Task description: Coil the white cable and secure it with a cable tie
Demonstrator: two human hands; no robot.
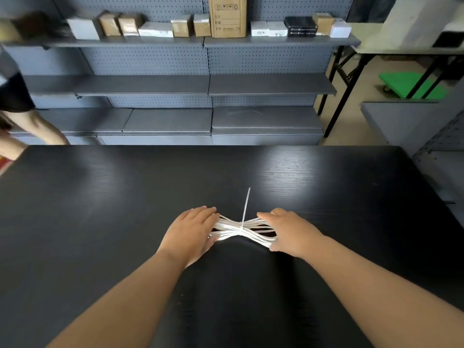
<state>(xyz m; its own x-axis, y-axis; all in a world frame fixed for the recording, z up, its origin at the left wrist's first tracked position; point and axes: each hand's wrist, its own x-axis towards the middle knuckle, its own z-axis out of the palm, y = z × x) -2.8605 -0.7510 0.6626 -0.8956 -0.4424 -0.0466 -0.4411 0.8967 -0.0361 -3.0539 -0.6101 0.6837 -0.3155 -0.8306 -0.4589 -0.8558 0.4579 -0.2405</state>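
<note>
The white cable (233, 228) lies coiled in several loops on the black table (100, 197), pinched in at its middle by a white cable tie (245, 209) whose tail points away from me. My left hand (192, 231) rests flat on the coil's left end, fingers straight. My right hand (288, 231) lies flat on the right end, fingers extended toward the tie. Both ends of the coil are hidden under my palms.
Grey pegboard shelving (208, 84) stands behind the table, with cardboard and white boxes (227, 17) on its top shelf. Another person's arm (32, 126) shows at the far left. A folding table (401, 50) and a green cart (406, 84) are at the right.
</note>
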